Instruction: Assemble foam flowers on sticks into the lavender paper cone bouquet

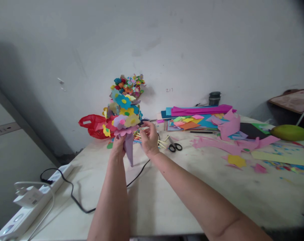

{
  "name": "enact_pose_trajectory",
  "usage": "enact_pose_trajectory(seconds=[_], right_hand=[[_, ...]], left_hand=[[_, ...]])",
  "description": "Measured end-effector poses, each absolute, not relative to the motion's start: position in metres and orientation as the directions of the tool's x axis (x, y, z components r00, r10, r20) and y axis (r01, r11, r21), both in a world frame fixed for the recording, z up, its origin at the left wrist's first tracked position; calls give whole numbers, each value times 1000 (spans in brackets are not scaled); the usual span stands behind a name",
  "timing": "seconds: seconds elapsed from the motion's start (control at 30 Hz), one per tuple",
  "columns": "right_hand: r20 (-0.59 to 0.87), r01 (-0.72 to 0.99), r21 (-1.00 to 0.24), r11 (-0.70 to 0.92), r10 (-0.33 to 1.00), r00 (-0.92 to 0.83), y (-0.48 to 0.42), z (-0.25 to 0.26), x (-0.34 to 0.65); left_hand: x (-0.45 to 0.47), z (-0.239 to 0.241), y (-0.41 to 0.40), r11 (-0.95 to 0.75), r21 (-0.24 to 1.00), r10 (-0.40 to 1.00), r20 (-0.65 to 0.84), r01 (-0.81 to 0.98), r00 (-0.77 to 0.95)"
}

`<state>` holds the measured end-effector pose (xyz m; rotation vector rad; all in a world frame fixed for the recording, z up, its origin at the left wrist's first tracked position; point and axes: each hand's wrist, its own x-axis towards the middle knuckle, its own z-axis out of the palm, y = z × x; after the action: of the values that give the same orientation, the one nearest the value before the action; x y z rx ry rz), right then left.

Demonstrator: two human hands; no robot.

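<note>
My left hand (pixel 119 146) is wrapped round a lilac paper cone (pixel 128 150) that stands upright, point down, above the table. Paper flowers (pixel 123 101) in blue, yellow, pink and lilac crowd out of its top. My right hand (pixel 148 138) is at the bouquet's right side, thumb and fingers pinched together close to the lower flowers. What it pinches is hidden; a small dark shape shows by its fingertips. Scissors with black handles (pixel 175 147) lie just right of that hand, beside several pale sticks (pixel 162 144).
Behind stand more small flowers (pixel 138 80) and a red plastic bag (pixel 93 125). Coloured paper sheets (pixel 199 112), pink offcuts (pixel 229 125) and a green-yellow oval object (pixel 291 133) lie right. A power strip (pixel 33 207) edges the left; a black cord (pixel 78 201) crosses the table.
</note>
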<state>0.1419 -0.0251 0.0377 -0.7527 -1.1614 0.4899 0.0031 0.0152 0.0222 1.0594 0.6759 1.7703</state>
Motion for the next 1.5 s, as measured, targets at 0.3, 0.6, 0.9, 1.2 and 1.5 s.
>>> enact_pose_trajectory(seconds=[0.3, 0.6, 0.9, 1.2, 1.5], right_hand=[[769, 355, -615, 704, 438, 465, -12, 65, 186], [448, 219, -840, 497, 405, 797, 37, 40, 227], [632, 239, -724, 647, 485, 605, 18, 49, 207], [236, 166, -953, 252, 966, -109, 8, 23, 167], [-29, 306, -931, 201, 792, -610, -16, 13, 146]], left_hand=[[-3, 14, 9, -83, 927, 995, 99, -365, 25], [3, 13, 4, -73, 911, 967, 164, -406, 195], [7, 9, 8, 51, 917, 942, 87, -397, 324], [9, 7, 15, -66, 833, 971, 180, -550, 157], [13, 6, 22, -328, 783, 943, 304, -529, -135]])
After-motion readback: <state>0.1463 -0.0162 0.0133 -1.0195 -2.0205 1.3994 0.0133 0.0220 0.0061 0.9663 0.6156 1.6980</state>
